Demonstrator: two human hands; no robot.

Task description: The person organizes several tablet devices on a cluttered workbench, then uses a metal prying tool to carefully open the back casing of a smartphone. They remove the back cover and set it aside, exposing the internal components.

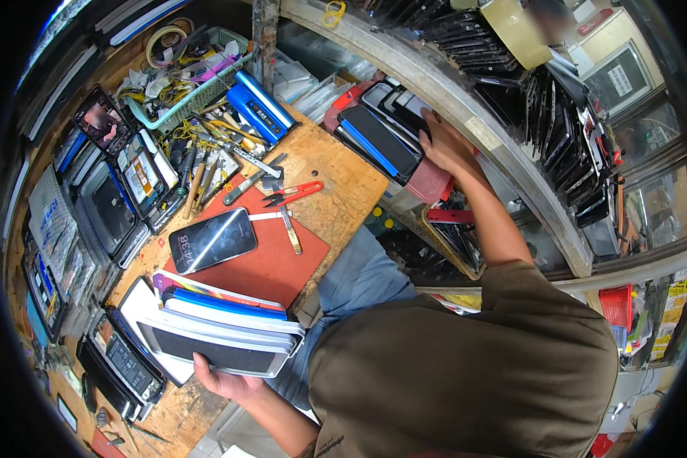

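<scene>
Two bare hands are spread well apart. The left hand (225, 383) grips a stack of tablets (214, 348) at its lower edge, thumb laid over the front one. The right hand (444, 145) is at a pinkish-red bin (429, 183), fingers against the dark-faced panels (408, 111) standing there; whether they have closed on one, I cannot tell.

The stack leans at the tabletop's edge beside the person's lap: a dark grey screen with a white border in front, then white rims, a blue layer and a purple-and-orange one behind.

On the worn wooden tabletop (343, 172), a red mat (286, 267) reaches that same edge, bearing a phone (212, 240) with its screen lit. Red-handled snips (307, 189) lie toward the corner near the bin. Blue equipment (253, 111) sits near the far corner, beside a pale green basket (160, 118). Opened devices (141, 174) line the left side.

Beyond a wooden frame (450, 103), dark panels (538, 114) stand packed in rows.
</scene>
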